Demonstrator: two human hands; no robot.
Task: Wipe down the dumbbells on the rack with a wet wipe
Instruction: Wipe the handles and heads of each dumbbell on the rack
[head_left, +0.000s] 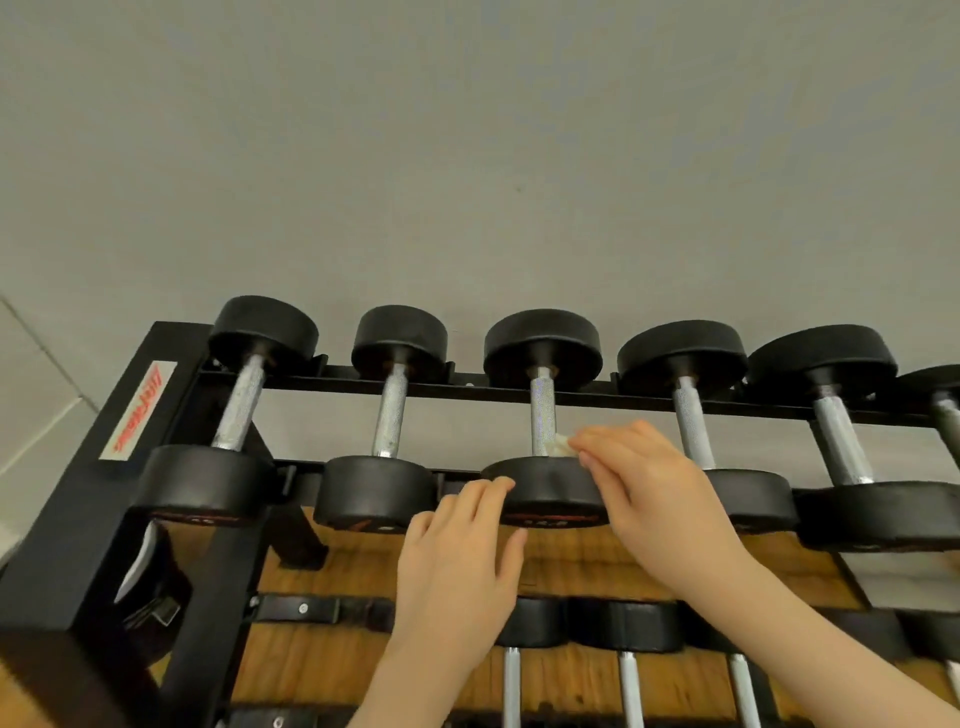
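The dumbbells lie side by side in a row on the top level of the rack (130, 415), which stands before the wall (467, 156). The right hand (649, 483) holds the wipe (563, 444) against the handle of the third dumbbell (543, 415) from the left, and the left hand (462, 551) touches its near end. More dumbbells lie on the lower level (623, 629).

R hand (644, 483) pinches wipe (563, 446) on 3rd dumbbell (543, 415) handle.

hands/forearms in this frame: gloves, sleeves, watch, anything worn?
Nothing worn that shows. The left hand and right hand are bare, no gloves, no rings visible. Both forearms are bare to the frame edge: no sleeves, watch, bands or markings.
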